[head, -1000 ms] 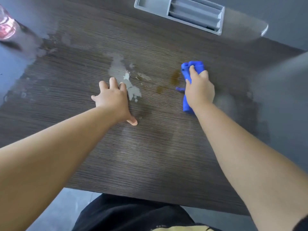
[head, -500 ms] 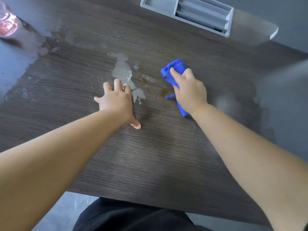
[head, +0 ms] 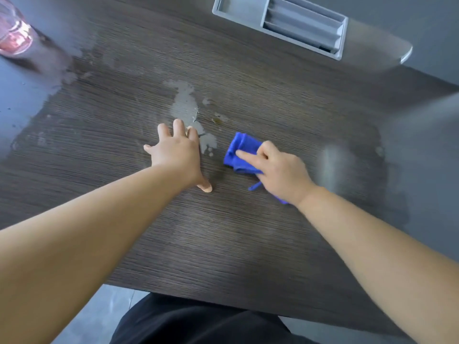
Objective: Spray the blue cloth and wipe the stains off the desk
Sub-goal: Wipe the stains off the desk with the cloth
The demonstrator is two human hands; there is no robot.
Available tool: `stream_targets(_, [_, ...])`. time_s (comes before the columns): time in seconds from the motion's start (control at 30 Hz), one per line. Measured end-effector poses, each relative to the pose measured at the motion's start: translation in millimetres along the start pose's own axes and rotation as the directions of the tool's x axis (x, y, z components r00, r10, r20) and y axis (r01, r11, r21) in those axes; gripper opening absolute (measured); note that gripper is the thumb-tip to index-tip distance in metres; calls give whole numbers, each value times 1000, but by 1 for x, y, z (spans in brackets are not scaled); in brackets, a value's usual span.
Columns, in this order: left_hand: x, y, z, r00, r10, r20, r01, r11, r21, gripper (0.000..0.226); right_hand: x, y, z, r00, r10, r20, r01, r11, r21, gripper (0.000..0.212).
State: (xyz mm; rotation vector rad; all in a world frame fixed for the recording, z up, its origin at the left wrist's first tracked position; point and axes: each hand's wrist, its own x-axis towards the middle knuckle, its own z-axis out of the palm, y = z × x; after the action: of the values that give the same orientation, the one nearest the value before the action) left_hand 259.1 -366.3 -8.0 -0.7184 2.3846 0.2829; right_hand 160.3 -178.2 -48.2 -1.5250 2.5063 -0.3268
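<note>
Blue cloth bunched into a thick, soft fold, lying on the desk near its middle, just right of the pale stain. One thin corner of the fabric trailing out below the wrist.

Held down and gripped by the right hand: index finger laid straight across the top of the cloth, the other fingers curled into it, knuckles raised, palm over its near end. Right forearm reaching in from the lower right.

Left hand flat on the wood, palm down, holding nothing, fingers spread and straight, thumb stuck out towards the near edge. Fingertips touching the lower edge of the pale stain. Close beside the cloth but apart from it.

Pale stain grey, dull and irregular, with small droplets broken off at its lower end. A small brown speck just to its right, beyond the cloth.

Desk dark brown, fine straight wood grain, with glare and hazy smears towards the left and right sides.

At the far edge, a grey plastic tray set into the top: one open compartment on the left, long slatted ridges on the right.

In the far left corner, a clear pinkish vessel, cropped and blurred.

Below the near edge, black clothing.
</note>
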Motion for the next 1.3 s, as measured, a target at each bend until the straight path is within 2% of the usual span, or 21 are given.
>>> stream_targets(0.07, [0,0,0,1000,1,1,-1,1000,1,123,11,23,-9,977,212,-30,-213,977,-21,47])
stream_targets(0.13, [0,-1,-2,1000,1,1,-1,1000,2,122,34,28,-8,850,523,-61,-523,852,10,48])
stream_targets(0.2, [-1,0,-1,1000,6,-3,-6,1000,-1,122,49,0,-1,772,629,-95,-628,777,41,49])
stream_targets(0.23, [-1,-1,0,1000,11,-6,-11,1000,-5,124,50,-18,5,796,599,-87,-597,801,49,49])
stream_targets(0.33, [-4,-9,4,998,51,-21,-52,998,-26,130,21,-47,17,974,222,-46,-219,974,56,47])
stream_targets(0.4, [-6,-19,4,995,98,-26,-100,991,-88,127,10,-27,12,997,33,-71,-32,999,11,48])
stream_targets(0.43, [-6,-26,1,994,105,-36,-109,983,-150,123,17,-14,6,996,60,-61,-60,998,-3,47])
stream_targets(0.47, [-6,-33,-3,994,98,-54,-108,969,-224,118,30,-2,0,983,170,-65,-171,985,-20,47])
stream_targets(0.53, [-6,-47,-7,992,55,-117,-93,935,-343,108,64,13,-3,883,465,-54,-468,883,-47,48])
stream_targets(0.6, [-7,-61,-6,985,12,-173,-75,930,-361,103,94,1,-1,809,581,-88,-586,809,-47,49])
stream_targets(0.67, [-10,-74,-1,983,-32,-179,-27,949,-315,103,102,-34,5,861,505,-63,-508,860,-41,51])
stream_targets(0.73, [-13,-85,6,983,-69,-168,27,972,-235,107,84,-63,16,953,302,40,-300,953,-43,53])
stream_targets(0.83, [-14,-93,15,984,-79,-157,53,986,-159,115,49,-60,13,996,60,61,-62,998,21,53])
stream_targets(0.87, [-14,-93,16,985,-73,-155,49,987,-151,117,47,-46,8,996,76,53,-76,997,-2,53])
stream_targets(0.93, [-13,-92,15,988,-72,-140,52,989,-141,117,59,-20,-2,959,282,37,-278,957,-78,51])
stream_targets(1.0, [-11,-89,12,990,-79,-119,63,989,-130,116,86,-6,-10,860,511,-10,-510,856,-81,48])
stream_targets(1.07, [-9,-87,9,991,-83,-101,71,990,-120,116,115,-15,-4,797,599,-76,-602,797,-43,47])
stream_targets(1.1, [-9,-87,9,992,-85,-97,73,990,-121,116,123,-29,1,796,599,-85,-602,798,-10,46])
stream_targets(1.17, [-9,-89,9,992,-82,-95,70,989,-128,116,124,-61,12,871,491,-21,-490,871,26,44])
stream_targets(1.23, [-9,-90,11,992,-76,-102,62,989,-134,117,102,-87,20,973,221,65,-221,975,-8,48])
stream_targets(1.3, [-9,-91,12,992,-68,-109,53,990,-133,117,72,-86,20,997,-24,76,22,999,30,50])
